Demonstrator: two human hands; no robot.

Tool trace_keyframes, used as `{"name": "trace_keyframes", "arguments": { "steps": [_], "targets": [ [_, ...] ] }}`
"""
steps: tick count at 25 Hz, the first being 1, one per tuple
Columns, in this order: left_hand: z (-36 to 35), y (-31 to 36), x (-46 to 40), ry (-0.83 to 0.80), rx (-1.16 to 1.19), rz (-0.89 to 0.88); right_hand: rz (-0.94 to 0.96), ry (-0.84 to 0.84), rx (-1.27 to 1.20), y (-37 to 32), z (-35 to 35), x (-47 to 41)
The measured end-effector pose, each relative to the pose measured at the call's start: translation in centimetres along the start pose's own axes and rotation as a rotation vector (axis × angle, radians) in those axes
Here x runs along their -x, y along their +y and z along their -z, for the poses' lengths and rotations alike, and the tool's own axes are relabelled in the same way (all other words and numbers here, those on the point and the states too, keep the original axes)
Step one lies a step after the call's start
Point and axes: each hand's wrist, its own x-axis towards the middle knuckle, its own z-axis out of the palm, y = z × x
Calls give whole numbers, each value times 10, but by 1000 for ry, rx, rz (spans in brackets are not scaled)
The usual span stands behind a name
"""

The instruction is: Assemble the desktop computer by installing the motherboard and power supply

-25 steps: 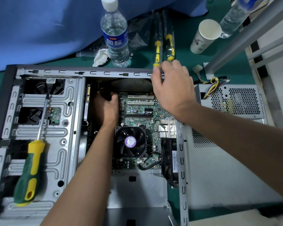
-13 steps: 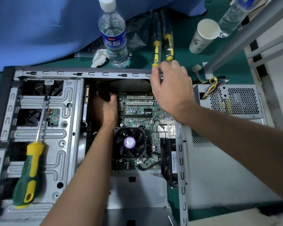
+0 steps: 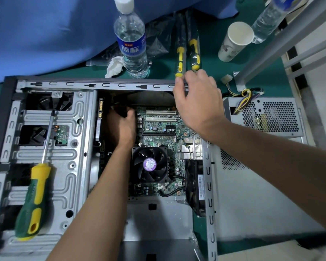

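Motherboard (image 3: 158, 132) lies in the case (image 3: 94, 84), my left hand (image 3: 120, 125) curled at its edge on something I cannot make out; my right hand (image 3: 196, 102) hooks bent fingers over the rim — power supply (image 3: 262, 115) sits outside, not yet fitted.

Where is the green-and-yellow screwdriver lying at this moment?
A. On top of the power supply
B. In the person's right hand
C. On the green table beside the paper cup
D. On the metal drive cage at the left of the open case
D: the screwdriver rests on the drive cage, untouched; the right hand is at the case's top rail and the left hand is inside by the motherboard.
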Motion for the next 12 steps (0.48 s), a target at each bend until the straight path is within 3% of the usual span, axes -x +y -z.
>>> {"name": "trace_keyframes", "arguments": {
  "steps": [8, 12],
  "targets": [
    [-1, 0, 0, -28, -42, 0, 3, 4, 8, 0, 0, 0],
    [1, -2, 0, 60, -19, -72, 2, 3, -1, 0, 1, 0]
  ]
}}
